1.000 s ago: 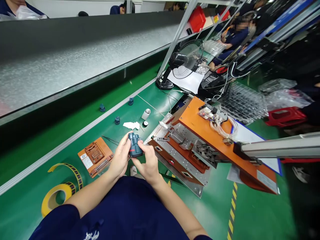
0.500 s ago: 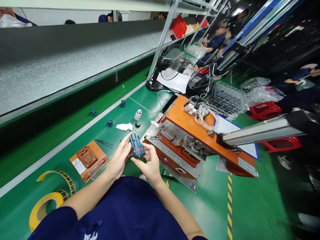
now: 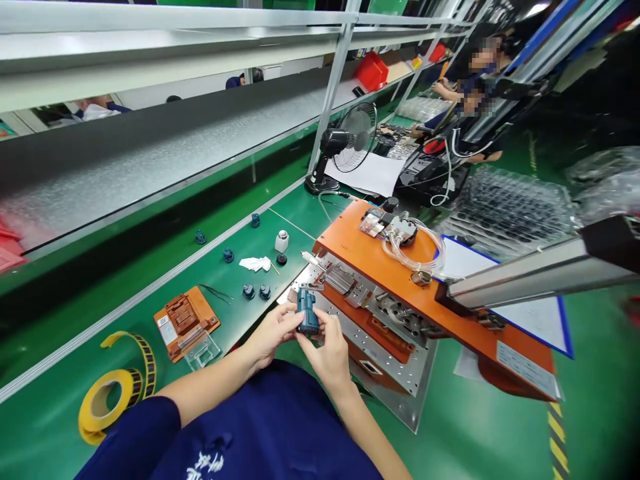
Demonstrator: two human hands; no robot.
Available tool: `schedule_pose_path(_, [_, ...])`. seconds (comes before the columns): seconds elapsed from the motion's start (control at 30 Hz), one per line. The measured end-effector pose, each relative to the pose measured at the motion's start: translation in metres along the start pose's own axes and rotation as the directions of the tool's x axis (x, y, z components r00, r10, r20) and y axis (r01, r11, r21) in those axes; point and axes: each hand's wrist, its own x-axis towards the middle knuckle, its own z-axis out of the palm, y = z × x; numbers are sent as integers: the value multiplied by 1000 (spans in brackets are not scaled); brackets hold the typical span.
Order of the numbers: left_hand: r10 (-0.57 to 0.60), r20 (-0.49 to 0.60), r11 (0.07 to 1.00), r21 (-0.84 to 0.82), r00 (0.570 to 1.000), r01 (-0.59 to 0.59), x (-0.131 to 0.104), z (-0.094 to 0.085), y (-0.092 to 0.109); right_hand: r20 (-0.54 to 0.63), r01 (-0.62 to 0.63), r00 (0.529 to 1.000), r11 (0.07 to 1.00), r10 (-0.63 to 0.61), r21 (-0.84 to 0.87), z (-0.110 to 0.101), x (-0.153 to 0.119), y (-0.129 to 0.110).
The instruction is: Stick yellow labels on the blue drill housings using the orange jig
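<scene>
A dark teal tool battery pack (image 3: 307,312) is held upright between both hands, at the near edge of the green workbench (image 3: 200,270). My left hand (image 3: 274,332) grips its left side, thumb on the front. My right hand (image 3: 327,347) has its fingers closed on the lower right side. The red marking seen on it earlier is out of sight. Beyond the hands, several small dark blue plastic parts (image 3: 249,291) lie on the bench. A white crumpled cloth (image 3: 255,264), a small white bottle (image 3: 282,241) and a round black cap (image 3: 282,259) are near them.
An orange press fixture (image 3: 350,240) with clear hoses stands to the right. On the left are a smaller orange jig (image 3: 185,320), tweezers (image 3: 216,293) and a yellow label roll (image 3: 106,403). A black fan (image 3: 345,143) stands at the back; people sit beyond it.
The battery pack has been turned, so its red marking no longer shows. The head view has shifted, and both hands appear farther right in it, still on the pack.
</scene>
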Motion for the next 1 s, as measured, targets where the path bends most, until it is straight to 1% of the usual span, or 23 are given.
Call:
schedule_pose_path(0.07, [-53, 4, 999, 12, 999, 53, 5, 8, -10, 30, 42, 999, 998, -41, -40, -10, -7, 14])
schedule_pose_path(0.13, [-82, -12, 996, 22, 997, 82, 11, 15, -19, 64, 30, 997, 999, -29, -15, -19, -13, 24])
schedule_pose_path(0.17, [-93, -17, 995, 28, 996, 93, 15, 18, -22, 78, 5, 997, 1000, -6, 12, -23, -16, 28])
schedule_pose_path(0.23, [-108, -8, 993, 52, 994, 108, 21, 22, -28, 76, -96, 993, 992, 89, 86, -30, -19, 35])
schedule_pose_path(0.27, [-111, 8, 991, 72, 994, 110, 24, 23, -31, 54, -171, 985, 976, 165, 135, -33, -21, 39])
schedule_pose_path(0.3, [-111, 27, 989, 99, 993, 108, 26, 24, -33, 24, -253, 967, 948, 253, 195, -35, -21, 44])
schedule_pose_path(0.37, [-100, 63, 975, 203, 993, 86, 30, 24, -39, -18, -387, 909, 859, 416, 336, -39, -22, 54])
schedule_pose_path(0.4, [-85, 86, 958, 281, 993, 58, 32, 23, -42, -14, -424, 883, 812, 468, 400, -42, -22, 60])
schedule_pose_path(0.43, [-67, 120, 930, 368, 991, 18, 35, 22, -46, 16, -446, 870, 774, 492, 449, -44, -22, 65])
schedule_pose_path(0.5, [-24, 208, 848, 523, 978, -91, 39, 20, -53, 127, -474, 868, 723, 480, 502, -50, -23, 73])
schedule_pose_path(0.53, [-1, 254, 807, 572, 967, -149, 42, 20, -56, 177, -485, 867, 705, 466, 517, -52, -25, 75])
schedule_pose_path(0.57, [21, 292, 772, 603, 956, -201, 44, 19, -59, 211, -493, 864, 688, 457, 533, -55, -27, 77])
schedule_pose_path(0.63, [60, 335, 722, 636, 940, -273, 47, 20, -65, 224, -503, 856, 648, 467, 572, -58, -33, 78])
schedule_pose_path(0.7, [76, 353, 683, 663, 932, -307, 49, 21, -69, 210, -509, 842, 604, 497, 613, -59, -39, 79])
schedule_pose_path(0.8, [45, 378, 631, 707, 925, -320, 49, 23, -73, 225, -533, 818, 550, 530, 643, -60, -47, 81])
schedule_pose_path(0.9, [11, 391, 587, 743, 920, -322, 50, 23, -77, 227, -547, 801, 523, 554, 653, -62, -53, 82])
schedule_pose_path(1.0, [30, 410, 529, 767, 911, -363, 53, 22, -81, 222, -557, 784, 500, 579, 663, -64, -56, 83])
